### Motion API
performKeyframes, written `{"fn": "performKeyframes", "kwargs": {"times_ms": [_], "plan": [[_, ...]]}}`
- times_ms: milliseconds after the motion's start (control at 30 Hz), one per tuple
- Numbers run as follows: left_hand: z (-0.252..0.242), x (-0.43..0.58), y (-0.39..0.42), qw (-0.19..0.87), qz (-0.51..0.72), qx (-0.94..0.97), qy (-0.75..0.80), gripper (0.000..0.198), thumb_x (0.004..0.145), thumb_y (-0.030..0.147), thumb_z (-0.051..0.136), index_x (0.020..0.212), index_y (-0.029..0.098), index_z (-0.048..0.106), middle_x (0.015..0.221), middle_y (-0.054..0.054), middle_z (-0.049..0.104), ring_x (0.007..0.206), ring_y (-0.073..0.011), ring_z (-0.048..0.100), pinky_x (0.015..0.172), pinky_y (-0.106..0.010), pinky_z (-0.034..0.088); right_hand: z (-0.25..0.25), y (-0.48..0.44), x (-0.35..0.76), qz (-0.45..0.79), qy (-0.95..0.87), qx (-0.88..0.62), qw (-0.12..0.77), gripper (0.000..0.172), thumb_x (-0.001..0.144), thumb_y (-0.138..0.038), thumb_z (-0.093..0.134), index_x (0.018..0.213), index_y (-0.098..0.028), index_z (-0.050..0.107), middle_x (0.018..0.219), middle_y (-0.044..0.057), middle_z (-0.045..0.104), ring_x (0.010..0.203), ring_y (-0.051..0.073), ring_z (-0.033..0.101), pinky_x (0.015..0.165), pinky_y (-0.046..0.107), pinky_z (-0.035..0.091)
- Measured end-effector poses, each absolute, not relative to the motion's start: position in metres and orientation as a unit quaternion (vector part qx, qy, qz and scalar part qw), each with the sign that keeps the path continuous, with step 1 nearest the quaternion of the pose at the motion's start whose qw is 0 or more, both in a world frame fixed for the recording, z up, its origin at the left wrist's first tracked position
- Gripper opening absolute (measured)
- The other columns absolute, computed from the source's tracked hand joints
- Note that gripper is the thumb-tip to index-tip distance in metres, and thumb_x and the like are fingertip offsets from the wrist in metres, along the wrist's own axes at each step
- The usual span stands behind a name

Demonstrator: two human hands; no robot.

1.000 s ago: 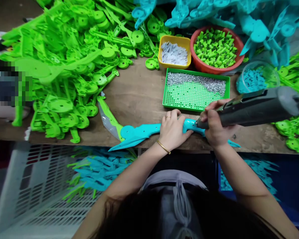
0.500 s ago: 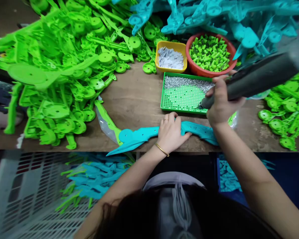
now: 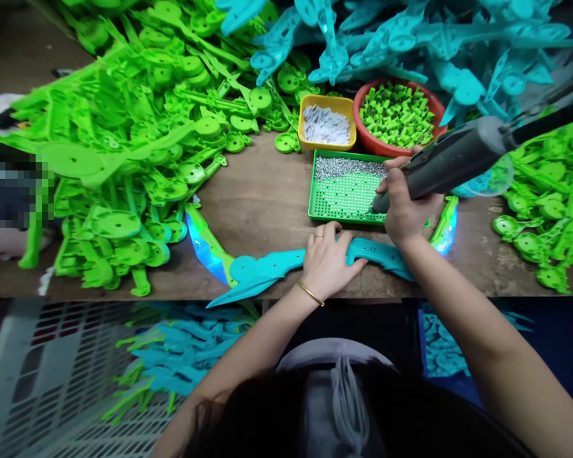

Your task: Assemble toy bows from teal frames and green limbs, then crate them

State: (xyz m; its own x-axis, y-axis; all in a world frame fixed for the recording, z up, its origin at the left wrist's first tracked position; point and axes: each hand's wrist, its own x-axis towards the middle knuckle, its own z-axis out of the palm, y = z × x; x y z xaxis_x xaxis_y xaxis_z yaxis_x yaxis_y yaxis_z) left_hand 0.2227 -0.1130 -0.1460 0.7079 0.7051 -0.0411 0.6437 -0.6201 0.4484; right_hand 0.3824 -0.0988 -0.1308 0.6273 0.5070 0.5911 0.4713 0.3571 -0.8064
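A teal plastic toy bow [image 3: 272, 262] with bright green limbs lies along the front of the wooden bench. My left hand [image 3: 332, 261] is closed over its middle grip, thumb on the near side. Translucent strips on both limbs shine blue-white. In my right hand [image 3: 408, 207] is a dark grey electric screwdriver [image 3: 453, 156], slanting down to the left. Its tip is over the green perforated tray [image 3: 348, 219], where small silver screws [image 3: 346, 168] are heaped along the far side. Whether a screw sits on the tip I cannot tell.
Behind the tray stand a yellow box [image 3: 305, 141] of white pieces and a red bowl [image 3: 360, 130] of small green parts. Green plastic parts [image 3: 124, 159] pile up at left, teal ones [image 3: 401, 44] at the back. A white crate [image 3: 71, 356] sits below the bench.
The screwdriver tip has shifted slightly left and farther over the tray. The limb strips, dull before, now glow blue. My left hand stays on the bow; the whole view has tilted up a little.
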Motion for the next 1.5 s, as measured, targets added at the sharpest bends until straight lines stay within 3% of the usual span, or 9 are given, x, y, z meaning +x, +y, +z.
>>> {"fn": "performKeyframes", "kwargs": {"times_ms": [167, 367, 733, 900, 1067, 1233, 1367, 1500], "plan": [[-0.145, 0.222, -0.107, 0.216, 0.064, 0.899, 0.375, 0.048, 0.076, 0.052, 0.069, 0.113, 0.021, 0.063, 0.114, -0.01, 0.055, 0.11, -0.0307, 0.05, 0.092, -0.042, 0.044, -0.1, -0.13, 0.373, 0.044, -0.418, -0.532, 0.735, 0.023, 0.085, -0.043, 0.063, 0.103, -0.03, 0.056, 0.088, -0.004, 0.064, 0.048, 0.007, 0.054, 0.049, 0.026, 0.05], [-0.145, 0.224, -0.11, 0.211, 0.065, 0.896, 0.385, 0.05, 0.076, 0.052, 0.07, 0.113, 0.018, 0.063, 0.114, -0.01, 0.057, 0.11, -0.0295, 0.05, 0.093, -0.041, 0.044, -0.109, -0.166, 0.357, 0.144, -0.433, -0.515, 0.726, 0.028, 0.082, -0.037, 0.068, 0.107, -0.031, 0.057, 0.09, -0.004, 0.063, 0.055, 0.007, 0.058, 0.051, 0.024, 0.053], [-0.145, 0.223, -0.11, 0.213, 0.069, 0.892, 0.392, 0.05, 0.078, 0.055, 0.067, 0.113, 0.019, 0.063, 0.115, -0.009, 0.058, 0.111, -0.0296, 0.05, 0.093, -0.042, 0.042, -0.127, -0.162, 0.36, 0.137, -0.464, -0.508, 0.713, 0.03, 0.082, -0.032, 0.067, 0.11, -0.032, 0.055, 0.087, -0.005, 0.062, 0.055, 0.007, 0.056, 0.054, 0.024, 0.055], [-0.149, 0.222, -0.111, 0.215, 0.07, 0.896, 0.382, 0.048, 0.079, 0.052, 0.066, 0.114, 0.02, 0.062, 0.117, -0.01, 0.058, 0.111, -0.0299, 0.049, 0.092, -0.042, 0.042, -0.141, -0.163, 0.361, 0.12, -0.458, -0.583, 0.66, 0.033, 0.08, -0.043, 0.066, 0.109, -0.031, 0.053, 0.08, -0.003, 0.06, 0.056, 0.013, 0.06, 0.055, 0.032, 0.057], [-0.148, 0.218, -0.109, 0.214, 0.074, 0.903, 0.366, 0.047, 0.082, 0.052, 0.063, 0.118, 0.021, 0.06, 0.118, -0.01, 0.056, 0.111, -0.0292, 0.048, 0.093, -0.042, 0.043, -0.125, -0.16, 0.359, 0.16, -0.467, -0.571, 0.656, 0.027, 0.08, -0.039, 0.067, 0.101, -0.027, 0.055, 0.082, -0.002, 0.064, 0.058, 0.012, 0.061, 0.059, 0.034, 0.058], [-0.138, 0.207, -0.106, 0.177, 0.052, 0.916, 0.357, 0.048, 0.084, 0.048, 0.062, 0.121, 0.016, 0.06, 0.123, -0.015, 0.056, 0.116, -0.0327, 0.047, 0.097, -0.045, 0.043, -0.102, -0.131, 0.378, 0.054, -0.401, -0.586, 0.702, 0.022, 0.083, -0.042, 0.063, 0.097, -0.027, 0.056, 0.089, -0.001, 0.066, 0.051, 0.009, 0.056, 0.051, 0.028, 0.054], [-0.133, 0.213, -0.118, 0.14, 0.06, 0.932, 0.328, 0.049, 0.085, 0.038, 0.064, 0.126, 0.012, 0.056, 0.13, -0.018, 0.054, 0.125, -0.0351, 0.045, 0.104, -0.048, 0.039, -0.116, -0.105, 0.395, -0.006, -0.377, -0.56, 0.737, 0.02, 0.081, -0.041, 0.067, 0.088, -0.024, 0.059, 0.079, -0.002, 0.064, 0.049, 0.009, 0.056, 0.049, 0.028, 0.053], [-0.135, 0.236, -0.137, 0.16, 0.067, 0.949, 0.265, 0.069, 0.079, 0.046, 0.07, 0.131, 0.007, 0.05, 0.134, -0.02, 0.053, 0.131, -0.0351, 0.043, 0.11, -0.047, 0.035, -0.137, -0.097, 0.398, 0.011, -0.369, -0.573, 0.732, 0.024, 0.079, -0.045, 0.067, 0.086, -0.023, 0.06, 0.078, -0.002, 0.064, 0.049, 0.01, 0.057, 0.051, 0.029, 0.054]]}}
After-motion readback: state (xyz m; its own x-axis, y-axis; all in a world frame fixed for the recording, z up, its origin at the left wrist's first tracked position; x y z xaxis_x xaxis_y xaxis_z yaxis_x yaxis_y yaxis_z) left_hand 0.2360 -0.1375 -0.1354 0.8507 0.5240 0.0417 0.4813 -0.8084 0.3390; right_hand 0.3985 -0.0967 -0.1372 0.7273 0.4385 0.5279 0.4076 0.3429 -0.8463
